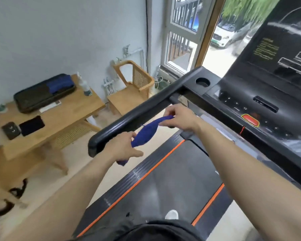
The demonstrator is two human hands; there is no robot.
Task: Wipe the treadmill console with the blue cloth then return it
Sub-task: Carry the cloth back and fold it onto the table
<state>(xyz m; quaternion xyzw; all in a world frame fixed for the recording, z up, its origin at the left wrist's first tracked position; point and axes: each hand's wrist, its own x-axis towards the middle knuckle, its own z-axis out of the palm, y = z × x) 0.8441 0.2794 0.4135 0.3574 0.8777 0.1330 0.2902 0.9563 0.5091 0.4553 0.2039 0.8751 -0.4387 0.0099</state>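
1. Right hand [178, 117]: fingers [169, 113] pinched closed on the upper end of one blue cloth [146, 133]. Grip sits just below the black handrail [142, 110].
2. Left hand [123, 148]: fingers curled around the lower end of the same cloth; a small tuft of blue shows under the palm. Thumb lies on top of the fabric.
3. The cloth is bunched into a long roll and stretched between the two hands, held in the air over the front of the treadmill belt [163, 185]. It touches neither the rail nor the console, as far as can be seen.
4. Two bare forearms enter from the bottom of the frame, one on each side of the belt. Two orange stripes run along the belt edges.
5. Treadmill console [250, 105]: black, to the right of the hands. One red button [250, 120], one round cup recess [202, 82], several small keys too blurred to count.
6. One white shoe tip [171, 214] stands on the belt.
7. Left of the treadmill, well apart: one wooden desk [73, 112]. On it: one dark tray [42, 93] holding one folded blue item, one spray bottle [84, 86], two dark flat objects near the front edge.
8. One wooden chair [134, 89] stands between desk and window.
9. One white car [228, 33] is visible outside.
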